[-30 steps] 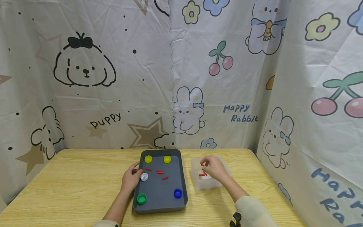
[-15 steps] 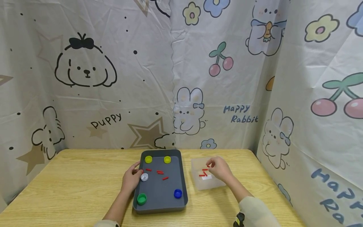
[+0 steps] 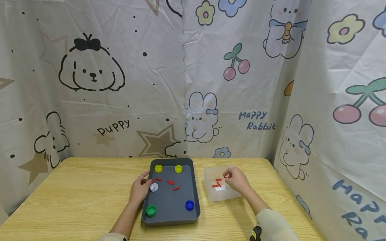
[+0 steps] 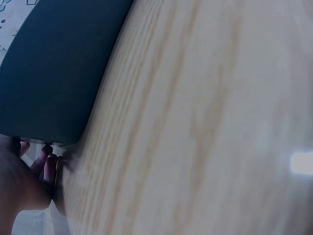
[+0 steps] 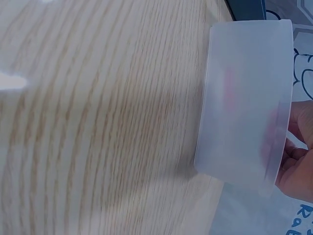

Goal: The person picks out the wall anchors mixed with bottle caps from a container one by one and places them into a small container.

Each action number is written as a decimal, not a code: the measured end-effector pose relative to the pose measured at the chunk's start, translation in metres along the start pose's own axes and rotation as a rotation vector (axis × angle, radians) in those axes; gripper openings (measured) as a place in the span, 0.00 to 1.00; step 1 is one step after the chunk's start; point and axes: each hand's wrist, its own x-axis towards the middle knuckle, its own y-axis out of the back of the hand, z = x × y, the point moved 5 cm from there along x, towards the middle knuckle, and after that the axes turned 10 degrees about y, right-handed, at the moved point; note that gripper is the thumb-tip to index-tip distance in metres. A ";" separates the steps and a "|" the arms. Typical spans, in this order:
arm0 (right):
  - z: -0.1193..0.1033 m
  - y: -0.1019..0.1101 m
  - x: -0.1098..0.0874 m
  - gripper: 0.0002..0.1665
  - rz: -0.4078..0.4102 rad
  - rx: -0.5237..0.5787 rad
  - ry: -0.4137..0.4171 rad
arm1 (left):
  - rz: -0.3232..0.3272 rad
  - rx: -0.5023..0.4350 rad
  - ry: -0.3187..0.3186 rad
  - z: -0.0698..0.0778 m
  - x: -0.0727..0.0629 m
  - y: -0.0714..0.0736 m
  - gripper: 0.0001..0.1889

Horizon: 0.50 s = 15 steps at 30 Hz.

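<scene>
My left hand [image 3: 139, 190] grips the left side of a dark grey tray [image 3: 169, 216] in the head view, its thumb over the rim. The left wrist view shows that hand [image 4: 29, 181] at the tray's outer wall [image 4: 54, 73]. Several small red sticks [image 3: 176, 189] lie mid-tray, near a clear round cap [image 3: 153, 187]. My right hand [image 3: 237, 180] is over a translucent plastic box [image 3: 208, 194], pinching a red stick [image 3: 224, 177] at its fingertips. Below the fingers, more red sticks [image 3: 218, 184] lie in the box. The box wall [image 5: 244, 98] partly hides that hand in the right wrist view.
In the tray stand two yellow caps [image 3: 178, 169] at the back, a green cap [image 3: 151, 211] front left and a blue cap [image 3: 189, 205] front right. A white label [image 3: 220, 188] shows in the box. The wooden table [image 3: 81, 190] meets a printed curtain [image 3: 156, 100] behind.
My right hand has shifted a little right over the box, with a red stick at its fingertips, uncovering more of the box and its label. My left hand stays on the tray.
</scene>
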 end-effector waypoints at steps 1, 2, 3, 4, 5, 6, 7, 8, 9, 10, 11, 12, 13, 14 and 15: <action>0.001 0.000 0.000 0.10 -0.005 0.001 -0.006 | 0.001 0.000 0.000 0.000 0.000 0.000 0.24; 0.002 0.001 0.000 0.10 -0.006 -0.001 -0.007 | 0.001 0.001 0.001 0.000 0.000 0.000 0.24; 0.003 0.001 -0.001 0.11 -0.008 -0.003 -0.006 | 0.001 0.000 0.000 0.000 0.000 0.000 0.24; 0.004 0.001 -0.001 0.11 -0.009 -0.004 -0.006 | 0.002 -0.001 0.001 0.000 0.000 0.000 0.24; 0.004 0.001 -0.001 0.11 -0.009 -0.005 -0.004 | 0.001 -0.002 0.001 0.000 0.000 0.000 0.24; 0.005 0.001 -0.001 0.12 -0.008 -0.006 -0.002 | 0.001 -0.002 0.000 0.000 0.000 0.000 0.24; 0.005 0.001 -0.001 0.12 -0.008 -0.006 -0.002 | 0.000 -0.003 -0.001 0.000 0.000 0.000 0.24; 0.006 0.001 -0.001 0.12 -0.009 -0.006 -0.004 | -0.001 -0.003 -0.001 0.000 0.000 0.000 0.24; 0.005 0.001 -0.001 0.12 -0.010 -0.008 -0.004 | -0.001 -0.003 -0.002 0.000 0.000 0.000 0.24; 0.005 0.001 -0.002 0.12 -0.011 -0.009 -0.005 | -0.001 -0.003 -0.001 0.000 0.000 0.000 0.24; 0.005 0.001 -0.002 0.12 -0.012 -0.011 -0.004 | -0.001 -0.004 0.000 0.000 0.000 0.000 0.24; 0.005 0.001 -0.002 0.11 -0.013 -0.011 -0.004 | 0.000 -0.004 0.000 0.000 0.000 0.000 0.24; 0.004 0.001 -0.002 0.11 -0.014 -0.013 -0.004 | 0.000 -0.003 0.001 0.000 0.000 0.000 0.24; 0.004 0.001 -0.002 0.11 -0.015 -0.016 -0.003 | 0.001 -0.003 0.002 0.000 0.001 0.000 0.24; 0.004 0.001 -0.002 0.11 -0.015 -0.018 -0.003 | 0.001 -0.002 0.003 0.000 0.001 0.000 0.24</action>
